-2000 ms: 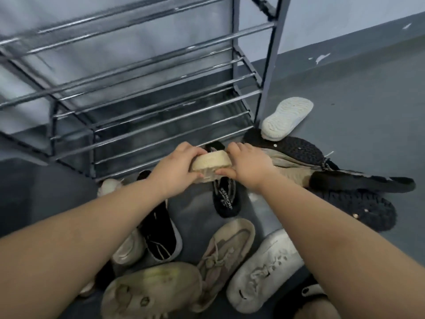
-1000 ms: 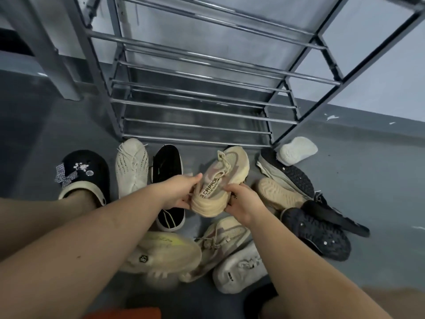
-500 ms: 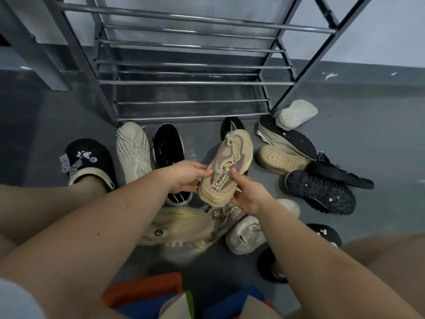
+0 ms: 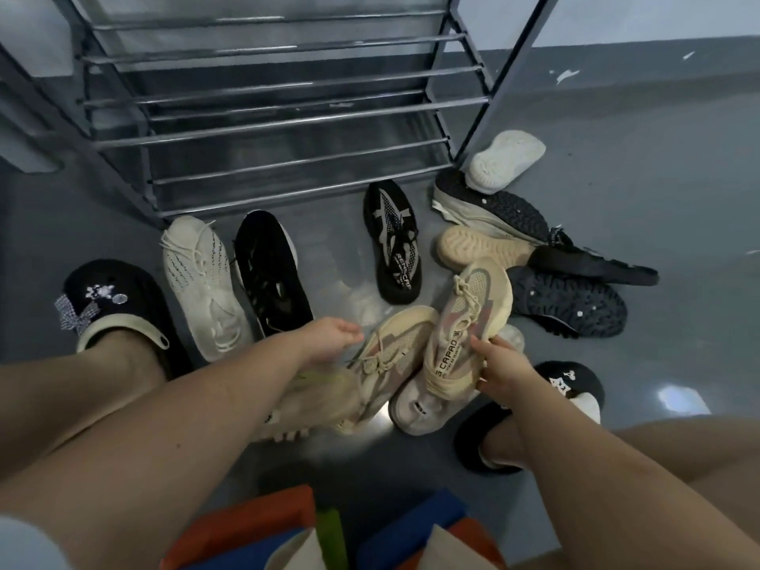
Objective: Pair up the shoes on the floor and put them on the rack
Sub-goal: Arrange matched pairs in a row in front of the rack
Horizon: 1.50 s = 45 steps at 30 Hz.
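My right grip (image 4: 499, 370) holds one tan sneaker (image 4: 466, 322) while my open left grip (image 4: 329, 337) reaches for its mate (image 4: 390, 355) beside it.

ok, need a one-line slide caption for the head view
Right hand holds a beige sneaker beside its mate on the floor; left hand open above it, rack empty.

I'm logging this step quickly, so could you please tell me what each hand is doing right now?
Left hand: open and empty, above the beige sneaker on the floor.
Right hand: closed on the held beige sneaker.
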Motion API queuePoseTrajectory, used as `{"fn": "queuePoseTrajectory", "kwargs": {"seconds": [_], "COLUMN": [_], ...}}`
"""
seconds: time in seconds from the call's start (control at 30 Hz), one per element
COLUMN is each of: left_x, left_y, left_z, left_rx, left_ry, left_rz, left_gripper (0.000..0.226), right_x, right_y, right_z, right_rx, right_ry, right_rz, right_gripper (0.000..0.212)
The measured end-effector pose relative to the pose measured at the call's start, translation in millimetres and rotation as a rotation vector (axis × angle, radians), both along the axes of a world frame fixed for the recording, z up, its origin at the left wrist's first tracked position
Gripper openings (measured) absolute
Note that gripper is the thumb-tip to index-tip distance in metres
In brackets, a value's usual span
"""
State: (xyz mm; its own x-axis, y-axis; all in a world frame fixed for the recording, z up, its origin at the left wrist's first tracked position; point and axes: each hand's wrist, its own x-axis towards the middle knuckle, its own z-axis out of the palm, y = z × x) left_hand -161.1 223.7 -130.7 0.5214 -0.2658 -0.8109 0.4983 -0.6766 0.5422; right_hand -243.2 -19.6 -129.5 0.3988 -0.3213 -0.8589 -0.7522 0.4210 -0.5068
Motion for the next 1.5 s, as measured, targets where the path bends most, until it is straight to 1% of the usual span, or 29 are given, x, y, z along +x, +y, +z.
{"fn": "queuePoseTrajectory", "kwargs": {"seconds": [0.2,0.23,0.3,0.33,0.4,0.47,0.57,0.6,0.73,0.87,0.93,1.0,1.07,1.17,1.2,1.27,1.3,1.37,1.5], "left_x": [2.6,2.2,1.0,0.9,2.6,6.2,9.0,8.1,2.4,-0.8,-0.7,3.2,12.0,31.4,38.3,50.1,54.4,58.9,58.6], "left_y": [-36.2,-40.6,-47.4,-50.8,-55.8,-59.2,-62.9,-64.2,-69.2,-65.2,-61.2,-56.3,-49.7,-34.2,-29.3,-22.6,-18.6,-9.4,21.0], "left_z": [-13.5,-18.5,-28.2,-31.2,-36.7,-41.2,-46.7,-47.5,-50.5,-52.6,-48.4,-42.5,-34.3,-32.4,-35.0,-28.3,-21.7,-6.2,3.9], "left_rx": [0.076,0.096,0.122,0.137,0.17,0.186,0.166,0.158,0.155,0.148,0.117,0.09,0.027,-0.095,-0.153,-0.269,-0.301,-0.344,-0.342], "left_ry": [-0.026,-0.02,-0.02,-0.016,-0.003,0.023,0.062,0.062,0.04,-0.03,-0.07,-0.109,-0.126,-0.1,-0.091,-0.083,-0.084,-0.104,-0.137], "left_rz": [-0.08,-0.092,-0.131,-0.148,-0.158,-0.128,-0.044,-0.031,-0.03,0.005,0.056,0.154,0.301,0.581,0.672,0.815,0.858,0.89,0.946], "left_gripper": [0.054,0.052,0.038,0.035,0.039,0.046,0.059,0.06,0.046,0.049,0.051,0.046,0.041,0.051,0.044,0.02,0.015,0.014,0.014], "right_x": [-5.1,-6.0,-8.8,-10.0,-11.6,-12.1,-13.4,-13.7,-12.6,-12.2,-10.7,-8.4,-5.2,3.1,7.1,17.2,23.0,34.0,52.4], "right_y": [-11.3,-12.9,-16.8,-18.8,-21.5,-23.3,-26.3,-27.4,-28.8,-27.5,-26.4,-24.0,-19.0,-3.0,3.9,18.4,25.5,36.6,56.0], "right_z": [-10.1,-12.3,-16.3,-18.3,-21.2,-22.8,-25.8,-26.7,-27.8,-25.6,-22.9,-19.4,-16.8,-11.0,-9.3,-4.9,-2.2,1.0,16.0], "right_rx": [0.017,0.022,0.034,0.04,0.058,0.071,0.087,0.089,0.087,0.076,0.084,0.084,0.062,0.052,0.052,0.057,0.059,0.06,0.074], "right_ry": [0.003,0.001,0.006,0.014,0.026,0.033,0.036,0.037,0.036,0.037,0.027,0.018,0.003,-0.036,-0.051,-0.093,-0.114,-0.156,-0.203], "right_rz": [-0.011,-0.004,0.003,0.004,0.001,-0.006,-0.023,-0.032,-0.046,-0.072,-0.085,-0.096,-0.088,-0.066,-0.069,-0.064,-0.057,-0.041,0.051], "right_gripper": [0.027,0.027,0.028,0.029,0.03,0.031,0.034,0.035,0.033,0.031,0.028,0.026,0.024,0.025,0.025,0.027,0.03,0.035,0.032]}}
